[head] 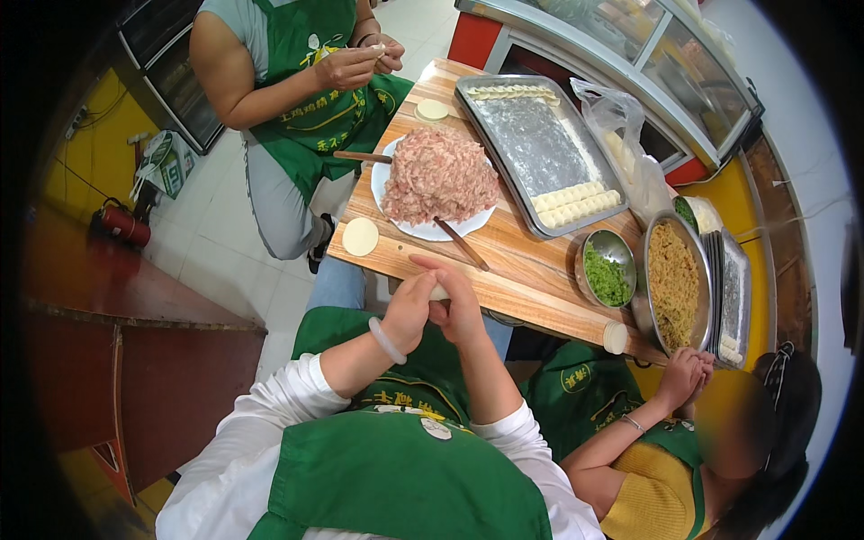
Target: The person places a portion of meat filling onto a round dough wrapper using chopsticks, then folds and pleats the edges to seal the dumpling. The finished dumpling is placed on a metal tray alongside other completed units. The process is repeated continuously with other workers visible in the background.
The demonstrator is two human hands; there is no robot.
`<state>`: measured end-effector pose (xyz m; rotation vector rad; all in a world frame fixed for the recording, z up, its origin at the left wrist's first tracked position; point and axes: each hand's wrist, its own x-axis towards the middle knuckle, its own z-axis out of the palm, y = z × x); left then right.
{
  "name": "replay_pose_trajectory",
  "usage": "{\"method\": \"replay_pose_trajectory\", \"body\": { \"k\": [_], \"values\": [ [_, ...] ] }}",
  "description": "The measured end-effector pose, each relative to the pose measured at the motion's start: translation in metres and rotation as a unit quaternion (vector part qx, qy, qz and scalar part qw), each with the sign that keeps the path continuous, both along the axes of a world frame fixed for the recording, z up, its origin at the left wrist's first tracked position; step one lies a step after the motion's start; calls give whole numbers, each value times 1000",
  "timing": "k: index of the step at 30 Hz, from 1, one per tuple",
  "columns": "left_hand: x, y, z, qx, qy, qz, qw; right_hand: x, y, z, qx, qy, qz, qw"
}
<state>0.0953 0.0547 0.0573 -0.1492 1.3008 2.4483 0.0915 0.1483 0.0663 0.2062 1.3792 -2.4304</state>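
Observation:
My left hand (408, 312) and my right hand (460, 304) meet at the front edge of the wooden table (533, 297), closed together around a pale dumpling (439, 293). Most of the dumpling is hidden by my fingers. Just beyond them stands a white plate (432, 233) heaped with minced meat (442, 175). One wooden stick (462, 244) leans out of the mince towards me, and another wooden stick (361, 156) points left. Round dough wrappers (360, 236) lie at the table's left corner.
A metal tray (540, 145) holds rows of dumplings (577, 204). To the right are a bowl of chopped greens (606, 273), a basin of yellowish filling (671, 283) and stacked wrappers (615, 337). Co-workers' hands (358, 64) work across the table and at right (687, 374).

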Motion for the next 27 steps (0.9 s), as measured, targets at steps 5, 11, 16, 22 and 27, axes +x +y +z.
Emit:
{"method": "replay_pose_trajectory", "body": {
  "k": [5,11,16,22,27],
  "values": [
    [2,-2,8,0,-23,3,1000,1,1,14,10,-38,45,998],
    [6,9,25,-211,314,126,917,11,-13,17,-5,138,-83,987],
    [5,8,25,-202,363,85,906,13,-15,27,-14,178,-112,978],
    [2,-8,44,-108,287,31,951,7,-1,47,33,213,-22,976],
    [-14,-22,52,-394,437,57,806,11,3,50,91,138,-81,983]
  ]
}}
